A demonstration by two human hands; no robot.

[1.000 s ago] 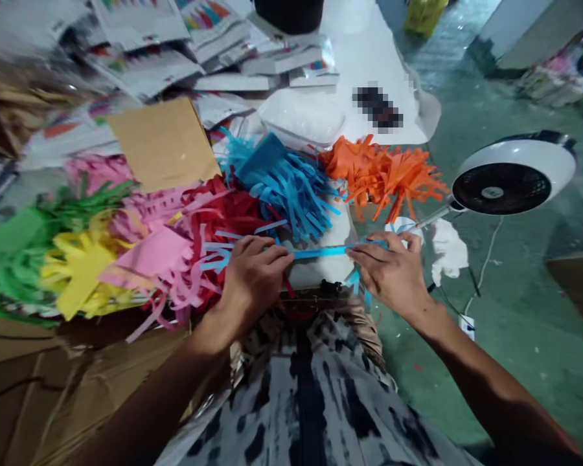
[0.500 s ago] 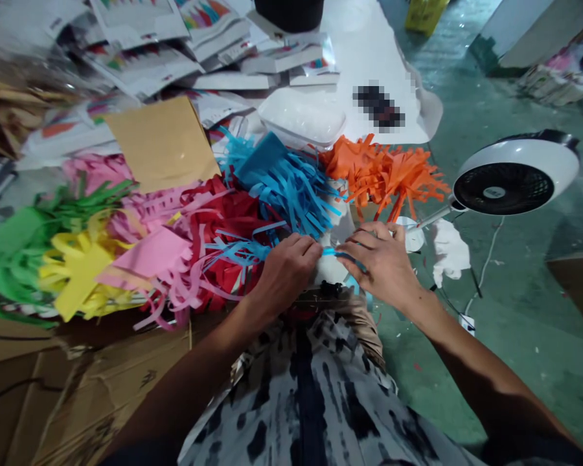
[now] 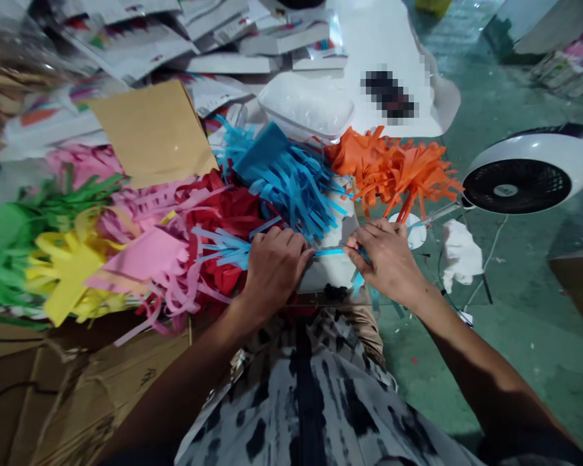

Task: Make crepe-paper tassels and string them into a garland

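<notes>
Left hand (image 3: 272, 265) and right hand (image 3: 386, 259) each pinch an end of a thin blue paper strip (image 3: 329, 252), taut between them (right fingertips seem closed, partly hidden); heaps of fringed coloured paper (image 3: 286, 175) lie already cut just behind

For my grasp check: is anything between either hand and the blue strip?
Nothing visible stands in the way. The left hand and right hand each pinch an end of the blue strip, which runs bare across the short gap between them.
</notes>
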